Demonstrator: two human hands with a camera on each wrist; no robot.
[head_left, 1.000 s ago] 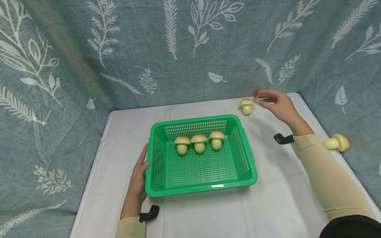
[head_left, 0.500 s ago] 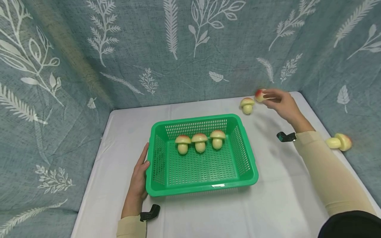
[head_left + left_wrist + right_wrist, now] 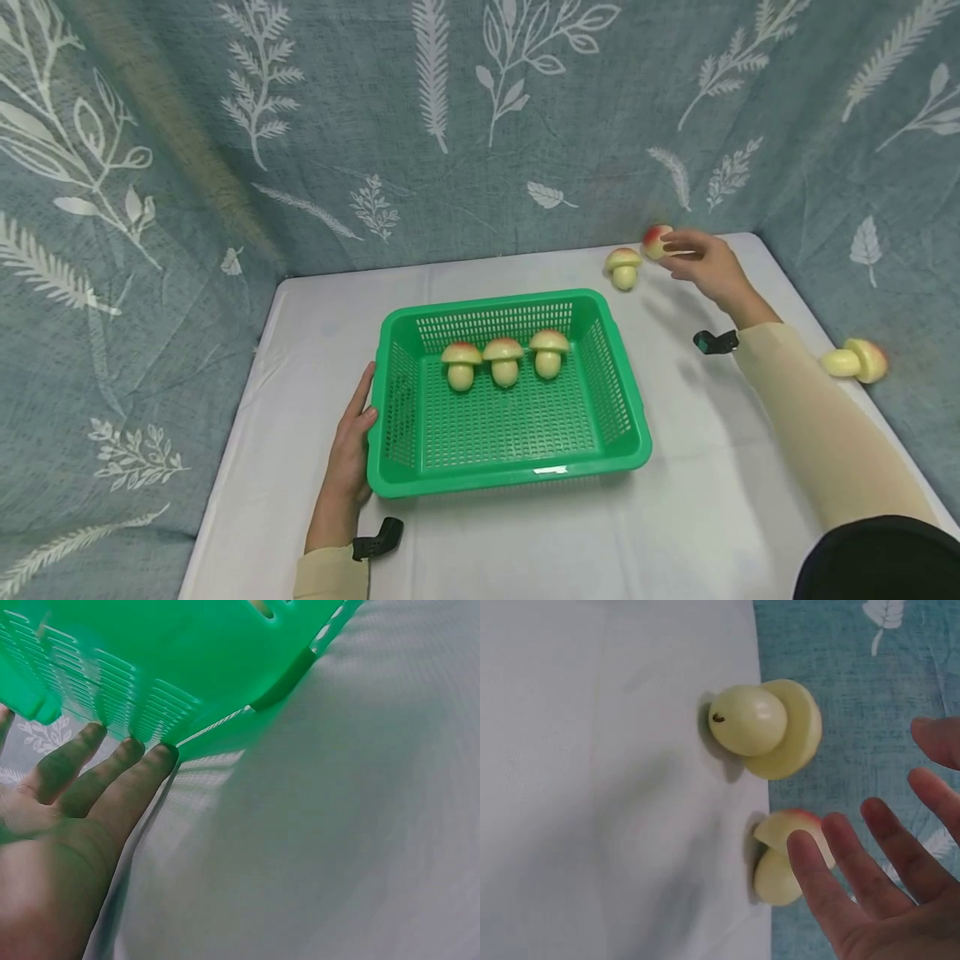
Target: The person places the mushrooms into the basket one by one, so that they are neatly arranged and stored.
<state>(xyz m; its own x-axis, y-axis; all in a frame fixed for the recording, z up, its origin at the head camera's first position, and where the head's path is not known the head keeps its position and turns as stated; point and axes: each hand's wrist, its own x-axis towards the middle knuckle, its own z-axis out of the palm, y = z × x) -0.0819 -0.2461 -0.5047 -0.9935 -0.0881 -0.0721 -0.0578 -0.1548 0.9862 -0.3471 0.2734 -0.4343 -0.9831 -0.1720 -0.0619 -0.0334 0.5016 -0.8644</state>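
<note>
My left hand (image 3: 348, 450) rests against the left side of a green plastic basket (image 3: 510, 483). Its fingers lie straight along the slotted wall in the left wrist view. Inside the basket are three toy mushrooms (image 3: 503, 362) in a row. At the far right of the table, my right hand (image 3: 708, 267) hovers with spread fingers beside a red-capped toy mushroom (image 3: 655, 242). In the right wrist view, fingertips partly cover that mushroom, and the palm holds nothing. Just left of it lies another mushroom (image 3: 622, 268), its stem toward me.
One more toy mushroom (image 3: 855, 361) lies on its side at the table's right edge, beyond my right sleeve. White cloth (image 3: 330, 317) covers the table. A blue-grey leaf-patterned curtain (image 3: 465, 200) hangs behind and along both sides.
My right hand has shifted slightly right, and more of the red-capped mushroom shows beside its fingers. My left hand and the basket stay in place.
</note>
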